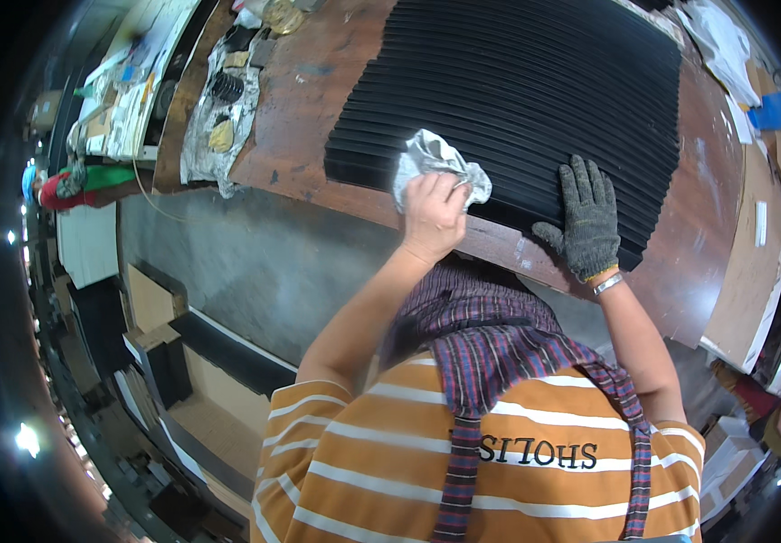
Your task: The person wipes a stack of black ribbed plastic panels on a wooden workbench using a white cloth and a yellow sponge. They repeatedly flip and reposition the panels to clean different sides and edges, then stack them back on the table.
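Note:
A wide set of black, ridged strips lies side by side on the reddish-brown table. My bare left hand is closed round a crumpled whitish cloth, which rests against the near left part of the strips. In a dark grey knit glove, my right hand lies flat over the near right edge of the strips, its fingers stretched out and apart. A metal band circles my right wrist.
At the table's left, a stained sheet holds several small items, among them a yellowish lump and a black coil. White sheeting and a blue box stand far right. Another person is at the far left.

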`<state>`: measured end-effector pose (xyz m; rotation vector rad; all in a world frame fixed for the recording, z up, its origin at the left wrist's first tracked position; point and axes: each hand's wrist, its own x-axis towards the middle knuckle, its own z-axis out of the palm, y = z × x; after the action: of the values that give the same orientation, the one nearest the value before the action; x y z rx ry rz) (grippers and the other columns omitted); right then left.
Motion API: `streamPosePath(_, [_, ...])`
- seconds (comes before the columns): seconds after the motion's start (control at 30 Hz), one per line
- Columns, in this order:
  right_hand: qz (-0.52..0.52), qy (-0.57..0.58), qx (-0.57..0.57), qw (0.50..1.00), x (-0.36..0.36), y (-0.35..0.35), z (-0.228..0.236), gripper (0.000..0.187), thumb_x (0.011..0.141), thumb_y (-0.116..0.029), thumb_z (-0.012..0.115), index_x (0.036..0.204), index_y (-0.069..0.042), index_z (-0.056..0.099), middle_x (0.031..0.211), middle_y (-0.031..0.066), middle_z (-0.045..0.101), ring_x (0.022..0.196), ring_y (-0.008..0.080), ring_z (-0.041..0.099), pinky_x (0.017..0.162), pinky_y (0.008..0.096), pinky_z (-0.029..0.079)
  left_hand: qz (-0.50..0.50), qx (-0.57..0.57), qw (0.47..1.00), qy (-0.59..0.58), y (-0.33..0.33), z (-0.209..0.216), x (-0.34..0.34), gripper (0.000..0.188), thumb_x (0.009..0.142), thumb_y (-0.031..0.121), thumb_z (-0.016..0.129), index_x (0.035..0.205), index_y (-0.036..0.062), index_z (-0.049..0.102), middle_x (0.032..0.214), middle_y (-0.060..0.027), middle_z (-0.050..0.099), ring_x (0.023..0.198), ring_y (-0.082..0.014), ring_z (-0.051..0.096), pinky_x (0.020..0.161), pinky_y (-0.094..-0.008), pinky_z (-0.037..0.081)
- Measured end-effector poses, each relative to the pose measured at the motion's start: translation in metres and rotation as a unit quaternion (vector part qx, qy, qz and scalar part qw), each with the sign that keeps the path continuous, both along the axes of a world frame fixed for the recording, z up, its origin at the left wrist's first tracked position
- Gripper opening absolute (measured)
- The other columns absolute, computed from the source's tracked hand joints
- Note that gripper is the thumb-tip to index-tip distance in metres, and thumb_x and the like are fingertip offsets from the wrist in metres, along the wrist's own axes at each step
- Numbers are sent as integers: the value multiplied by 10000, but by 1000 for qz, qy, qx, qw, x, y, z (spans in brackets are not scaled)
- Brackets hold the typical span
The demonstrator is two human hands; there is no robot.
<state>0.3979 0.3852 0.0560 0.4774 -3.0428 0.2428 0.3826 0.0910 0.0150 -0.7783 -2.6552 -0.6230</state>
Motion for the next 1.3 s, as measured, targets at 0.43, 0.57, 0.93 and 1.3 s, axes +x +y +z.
streamPosePath(0.43, [-217,148,-42,964,31,-17,-31,708,830,-482,719,1430,-138,568,1519,109,511,1417,354,431,1219,529,264,-277,27,960,10,-7,19,-55,273,664,-10,707,932,33,680,1006,-141,652,941,-346,633,823,-430,514])
streamPosePath(0.57, [-236,163,-31,958,28,-15,-40,630,867,-414,700,1428,-159,570,1521,80,514,1430,308,426,1230,506,265,-380,-28,925,-2,47,25,-61,234,681,6,697,911,38,660,948,-102,638,917,-305,629,797,-434,482])
streamPosePath(0.93, [-284,237,-53,927,38,-12,-51,688,843,-382,736,1459,-149,539,1555,109,477,1449,316,405,1224,500,275,-290,-40,956,9,-20,3,-66,279,745,119,784,1006,79,694,996,-88,644,945,-293,618,859,-413,429])
streamPosePath(1.3, [-569,4,-85,818,103,46,-42,857,765,-612,776,1387,-52,588,1370,236,596,1283,404,547,1086,475,440,115,143,967,-175,-174,13,-57,370,874,115,721,1177,-84,647,1074,-205,706,996,-305,674,926,-410,505])
